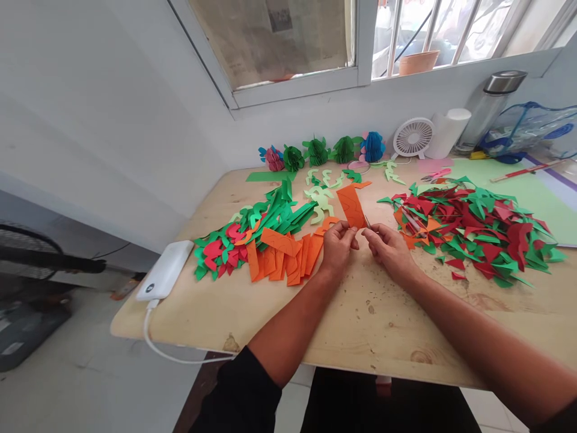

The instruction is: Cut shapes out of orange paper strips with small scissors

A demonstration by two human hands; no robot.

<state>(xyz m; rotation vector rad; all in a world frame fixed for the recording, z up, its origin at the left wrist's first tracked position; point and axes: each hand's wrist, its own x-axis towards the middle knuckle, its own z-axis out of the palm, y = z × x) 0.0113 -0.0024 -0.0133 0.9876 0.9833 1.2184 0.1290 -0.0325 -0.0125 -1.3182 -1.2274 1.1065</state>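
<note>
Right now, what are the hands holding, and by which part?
The left hand holds an orange paper strip by its lower end. The right hand seems to hold a thin tool, too hidden to tell where.

On the table (383, 325) before me, strips (280, 242) are lying at eleven o'clock, scraps (487, 234) at one; a fan (413, 137) is standing behind, at twelve.

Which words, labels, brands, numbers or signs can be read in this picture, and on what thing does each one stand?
No text can be read.
White power bank: round mark, too small to read.
Paper at the window: possible print, too faint.
Grey object, lower left: pale patch, perhaps a label, too blurred.
</note>
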